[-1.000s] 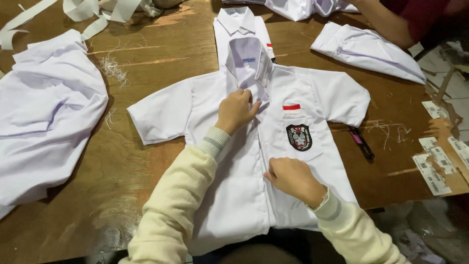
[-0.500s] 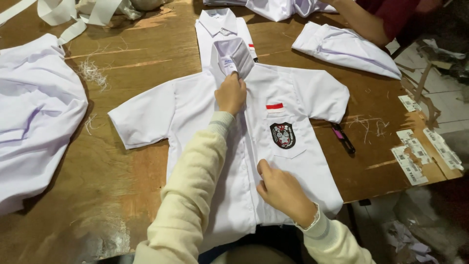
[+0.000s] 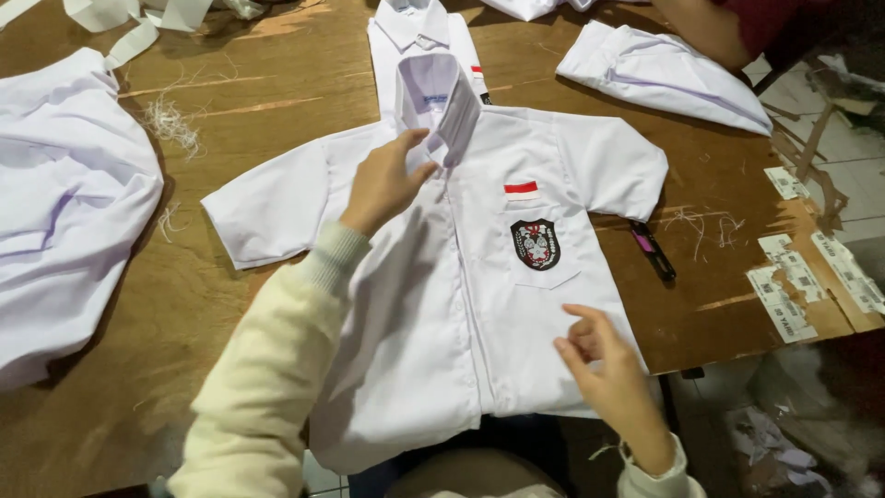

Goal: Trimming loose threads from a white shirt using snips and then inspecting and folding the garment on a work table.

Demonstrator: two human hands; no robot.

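1. Head view, the shirt: a small white short-sleeved school shirt [image 3: 461,295] with a red-and-white flag patch and a dark shield badge [image 3: 536,243] on its chest pocket lies face up on the scratched brown wooden table [image 3: 230,92], buttoned down the front, its hem hanging over the table's near edge.

2. Head view, left hand: the left hand [image 3: 383,184], in a cream knitted sleeve, pinches the shirt's raised collar [image 3: 442,101] between thumb and fingers. Half a second ago it lay just below the collar on the placket; it now grips the collar's edge, which stands more upright.

3. Head view, right hand: the right hand [image 3: 604,369] has lifted off the placket, where it pressed down before. It now hovers released to the right of the button line, below the badge, fingers loosely curled, holding nothing.

4. Judgement: with the front closed, the smoothing of the placket looks finished and the work seems to have passed to shaping the collar.

5. Head view, surroundings: a dark pen-like tool [image 3: 653,250] lies right of the shirt; paper tags [image 3: 784,295] sit farther right; a pile of white cloth [image 3: 64,203] lies left; a folded white shirt [image 3: 664,78] lies beyond, near another person's arm [image 3: 710,28].
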